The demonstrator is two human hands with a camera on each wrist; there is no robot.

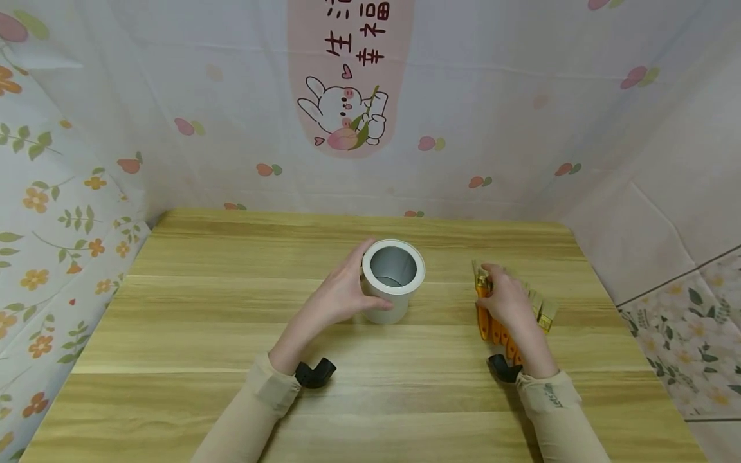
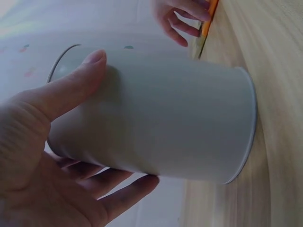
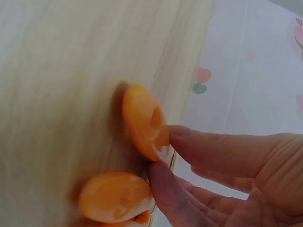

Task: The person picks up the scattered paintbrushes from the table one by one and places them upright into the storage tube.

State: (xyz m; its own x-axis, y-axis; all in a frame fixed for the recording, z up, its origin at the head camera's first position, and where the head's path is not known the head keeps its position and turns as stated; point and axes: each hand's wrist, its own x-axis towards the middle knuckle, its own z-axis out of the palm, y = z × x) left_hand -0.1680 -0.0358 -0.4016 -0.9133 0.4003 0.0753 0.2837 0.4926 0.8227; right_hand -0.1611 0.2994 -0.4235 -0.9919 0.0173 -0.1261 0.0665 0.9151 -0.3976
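A pale grey-white metal canister, open at the top with a wide rim, stands upright on the wooden table. My left hand holds it from the left, thumb on the near side and fingers round the far side; the left wrist view shows the thumb pressed on its wall. At the right, my right hand pinches the leftmost orange-handled paintbrush between thumb and fingers. In the right wrist view, that brush's handle end sits at the fingertips. My hand partly covers the other paintbrushes.
Several orange-handled paintbrushes lie side by side in a row, bristles pointing to the back. The wood-grain table meets a patterned white cloth behind and floral cloth at the left. A black curved mount sits at each wrist.
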